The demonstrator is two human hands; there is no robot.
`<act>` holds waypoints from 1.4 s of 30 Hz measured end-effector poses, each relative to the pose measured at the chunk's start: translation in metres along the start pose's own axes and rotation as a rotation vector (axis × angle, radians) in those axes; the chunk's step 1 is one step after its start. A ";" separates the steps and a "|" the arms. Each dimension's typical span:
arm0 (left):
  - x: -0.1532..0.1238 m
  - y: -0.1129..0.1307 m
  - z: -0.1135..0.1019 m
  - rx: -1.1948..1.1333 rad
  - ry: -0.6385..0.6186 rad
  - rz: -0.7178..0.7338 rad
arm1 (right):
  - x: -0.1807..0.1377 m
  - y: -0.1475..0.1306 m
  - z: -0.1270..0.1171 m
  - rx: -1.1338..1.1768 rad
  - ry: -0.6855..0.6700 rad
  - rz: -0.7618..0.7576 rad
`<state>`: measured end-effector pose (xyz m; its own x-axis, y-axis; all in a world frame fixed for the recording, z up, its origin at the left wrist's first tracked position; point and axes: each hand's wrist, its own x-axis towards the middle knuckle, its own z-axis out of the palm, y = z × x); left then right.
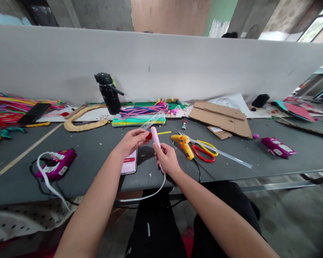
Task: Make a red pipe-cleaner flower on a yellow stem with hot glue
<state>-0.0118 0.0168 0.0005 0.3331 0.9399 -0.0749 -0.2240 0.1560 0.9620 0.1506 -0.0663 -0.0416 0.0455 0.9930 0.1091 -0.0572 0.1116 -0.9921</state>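
My right hand [165, 157] is closed around a slim pink corded wand [155, 135], which looks like a mini hair straightener and points up and away. A white cable [161, 186] runs from its lower end over the table edge. Just left of the wand's top, my left hand [133, 141] pinches a small red piece [149, 136]; its exact kind is too small to make out. Below that hand lies a phone [130, 164] with a lit screen, partly hidden by the wrist. Beyond the hands are a clear ruler [152, 120] and a yellow strip [164, 133].
A yellow glue gun [184, 143], scissors [204, 154] and a clear glue stick [234, 157] lie to the right. Cardboard [220, 116] is behind them. A black bottle [109, 95] stands by the white partition [161, 64]. Purple power strips [60, 166] sit left and right; pipe cleaners [145, 109] lie at the back.
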 end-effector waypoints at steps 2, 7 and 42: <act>0.000 -0.001 0.002 0.000 -0.002 -0.002 | 0.000 0.000 -0.001 -0.007 0.004 -0.003; 0.001 -0.003 0.002 0.005 -0.012 -0.005 | 0.001 -0.001 -0.002 -0.010 0.018 -0.008; 0.004 0.005 -0.020 0.054 0.136 0.137 | 0.001 -0.004 -0.003 0.077 0.153 0.014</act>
<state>-0.0301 0.0276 -0.0008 0.1753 0.9842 0.0267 -0.2081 0.0106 0.9780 0.1537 -0.0657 -0.0372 0.1955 0.9775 0.0789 -0.1343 0.1064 -0.9852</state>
